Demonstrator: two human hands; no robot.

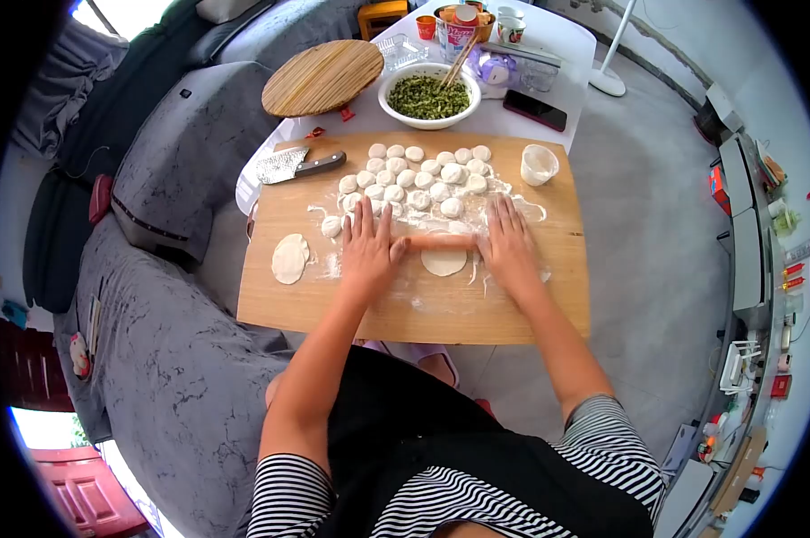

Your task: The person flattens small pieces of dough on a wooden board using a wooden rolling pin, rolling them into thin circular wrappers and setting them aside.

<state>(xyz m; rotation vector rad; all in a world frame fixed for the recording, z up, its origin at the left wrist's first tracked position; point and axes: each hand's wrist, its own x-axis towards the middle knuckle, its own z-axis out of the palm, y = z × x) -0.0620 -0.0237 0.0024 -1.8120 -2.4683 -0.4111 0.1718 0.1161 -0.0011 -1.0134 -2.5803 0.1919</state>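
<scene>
A wooden rolling pin (439, 242) lies crosswise over a round dough wrapper (444, 262) on a floured wooden board (405, 325). My left hand (369, 253) rests flat over the pin's left end, fingers stretched forward. Over the right end lies my right hand (509, 242), also flat with its fingers extended. Both palms hide the pin's ends. Beyond the fingers sit several small flattened dough pieces (406, 179) in loose rows. One rolled wrapper (290, 258) lies by itself to the left of my left hand.
A cleaver (299, 165) lies at the board's back left, and a plastic cup (540, 165) stands at back right. Behind the board are a bowl of chopped green filling (429, 97) with chopsticks, a round woven tray (322, 79) and a phone (534, 109).
</scene>
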